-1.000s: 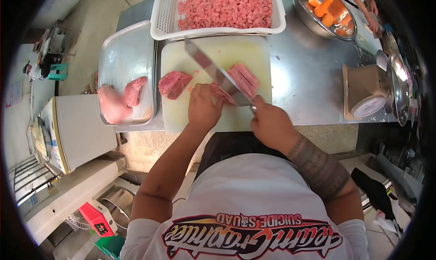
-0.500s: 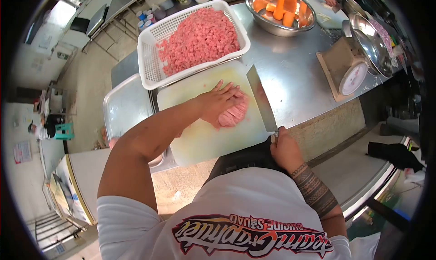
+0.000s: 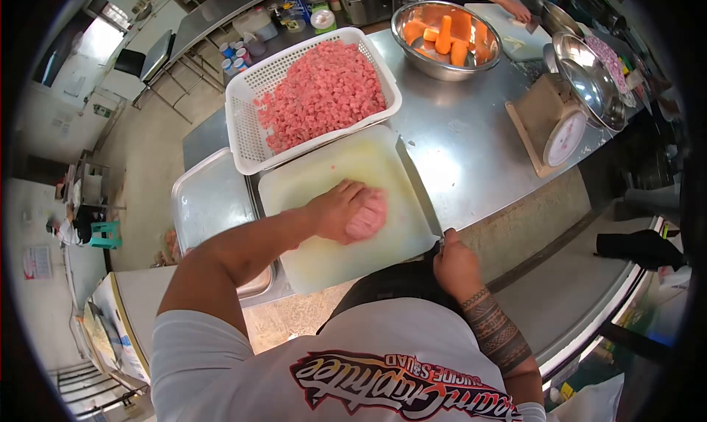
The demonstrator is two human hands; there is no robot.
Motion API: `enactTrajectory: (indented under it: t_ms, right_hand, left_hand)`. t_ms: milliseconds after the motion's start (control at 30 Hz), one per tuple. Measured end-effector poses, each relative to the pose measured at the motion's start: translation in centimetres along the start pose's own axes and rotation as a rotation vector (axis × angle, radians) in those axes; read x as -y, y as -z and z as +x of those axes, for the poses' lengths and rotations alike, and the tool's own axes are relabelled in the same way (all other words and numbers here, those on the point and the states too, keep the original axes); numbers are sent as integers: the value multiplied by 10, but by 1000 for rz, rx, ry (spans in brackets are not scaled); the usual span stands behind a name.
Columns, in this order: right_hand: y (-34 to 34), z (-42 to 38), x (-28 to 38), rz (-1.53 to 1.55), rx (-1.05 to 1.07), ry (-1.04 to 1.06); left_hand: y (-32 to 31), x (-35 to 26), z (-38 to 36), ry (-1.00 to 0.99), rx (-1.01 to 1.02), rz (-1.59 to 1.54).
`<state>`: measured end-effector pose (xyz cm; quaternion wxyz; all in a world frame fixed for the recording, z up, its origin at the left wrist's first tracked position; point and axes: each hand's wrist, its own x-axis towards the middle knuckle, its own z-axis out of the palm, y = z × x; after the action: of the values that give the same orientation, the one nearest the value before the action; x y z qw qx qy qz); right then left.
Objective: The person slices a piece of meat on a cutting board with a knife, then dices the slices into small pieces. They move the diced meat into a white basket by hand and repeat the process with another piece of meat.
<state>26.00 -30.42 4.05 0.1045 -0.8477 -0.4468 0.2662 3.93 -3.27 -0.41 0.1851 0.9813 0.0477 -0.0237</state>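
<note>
My left hand point(image 3: 340, 210) lies on a lump of pink meat point(image 3: 368, 214), its fingers curled round the top and near side. The meat rests on the pale cutting board point(image 3: 317, 256). Down by the board's right edge, my right hand point(image 3: 455, 264) is closed on the handle of a large knife point(image 3: 418, 177). The wide blade points away from me along the board's right side. Just beyond the board stands a white perforated basket point(image 3: 244, 98) holding a heap of diced meat point(image 3: 324, 90).
A metal tray point(image 3: 213, 201) lies left of the board. On the steel table point(image 3: 456, 157) are a steel bowl point(image 3: 442, 70) with carrots and a scale point(image 3: 549, 127). At the far right, a co-worker's hands point(image 3: 515, 6) work with a knife over another board.
The view has tilted up slightly. My left hand has pulled the meat nearer and to the left on the board, and its spread fingers have curled round it. My right hand still holds the knife.
</note>
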Motion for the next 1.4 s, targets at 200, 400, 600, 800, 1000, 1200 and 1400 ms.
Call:
enactTrajectory:
  t_ms: [200, 400, 600, 800, 1000, 1200, 1400]
  right_hand:
    - [6, 22, -28, 100, 17, 99]
    - [24, 56, -40, 201, 135, 299]
    - [54, 71, -45, 50, 272, 477]
    - [48, 85, -48, -97, 331, 600]
    - [43, 97, -25, -130, 357, 660]
    - [49, 96, -14, -250, 330, 750]
    - [86, 63, 5, -211, 350, 647]
  left_hand:
    - [-40, -53, 10, 758, -384, -32]
    - [-47, -77, 21, 1107, -433, 31]
    - [-58, -69, 19, 1113, -453, 86]
    - [-62, -67, 29, 1054, -614, 6]
    - [-60, -56, 33, 1132, -649, 42]
    - [-43, -59, 47, 1187, -566, -51]
    - [-40, -59, 50, 1202, -462, -44]
